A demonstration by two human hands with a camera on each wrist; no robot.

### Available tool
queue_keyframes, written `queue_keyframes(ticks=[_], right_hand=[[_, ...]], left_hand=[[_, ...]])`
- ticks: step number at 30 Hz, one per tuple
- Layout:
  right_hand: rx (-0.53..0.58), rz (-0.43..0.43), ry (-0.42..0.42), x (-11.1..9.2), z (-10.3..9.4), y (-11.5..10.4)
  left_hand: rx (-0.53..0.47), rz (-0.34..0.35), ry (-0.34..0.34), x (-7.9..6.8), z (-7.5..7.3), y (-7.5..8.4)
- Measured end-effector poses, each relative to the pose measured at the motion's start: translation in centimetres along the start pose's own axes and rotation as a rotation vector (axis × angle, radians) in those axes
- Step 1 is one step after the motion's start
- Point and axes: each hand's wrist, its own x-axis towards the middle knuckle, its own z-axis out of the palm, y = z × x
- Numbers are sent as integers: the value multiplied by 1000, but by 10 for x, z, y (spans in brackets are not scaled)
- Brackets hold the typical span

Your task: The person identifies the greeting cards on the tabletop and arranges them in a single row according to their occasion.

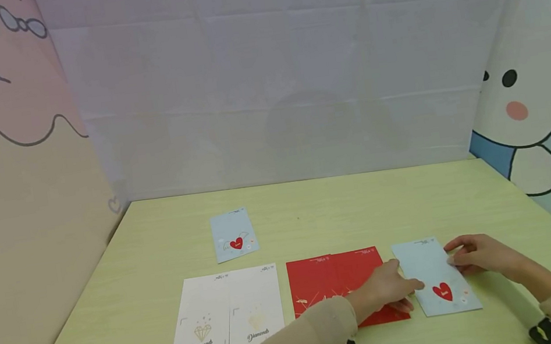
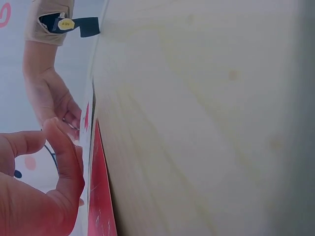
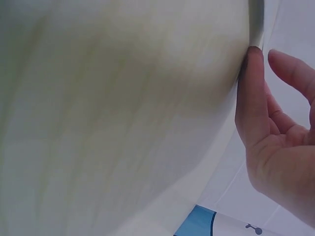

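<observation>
In the head view a pale blue card (image 1: 419, 272) with a red heart lies flat on the right side of the table. My left hand (image 1: 384, 287) reaches over two side-by-side red cards (image 1: 311, 278), its fingertips and thumb at the blue card's left edge. Part of the red pair is hidden under that hand and sleeve. At the blue card's right edge are the fingertips of my right hand (image 1: 485, 255). Its thumb (image 3: 290, 69) stands apart from the index finger in the right wrist view. Neither hand pinches a card.
Two white cards (image 1: 226, 296) printed with diamonds lie side by side at the left. Behind them lies another blue heart card (image 1: 233, 233), slightly turned. A white sheet (image 1: 293, 75) hangs along the table's (image 1: 344, 209) back edge.
</observation>
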Motion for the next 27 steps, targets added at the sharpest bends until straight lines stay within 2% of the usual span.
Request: queue_keyframes(ticks=[7, 14, 21, 24, 27], right_hand=[[-5, 7, 10, 0, -1, 0], [-7, 36, 47, 1, -4, -2], [-14, 17, 55, 1, -8, -6], [6, 10, 76, 1, -9, -9], [21, 0, 89, 2, -9, -11]], left_hand=[[-24, 83, 57, -1, 0, 8], [-55, 194, 13, -14, -15, 22], [-61, 307, -16, -28, -49, 23], [-85, 360, -28, -28, -69, 17], [-113, 383, -36, -25, -90, 5]])
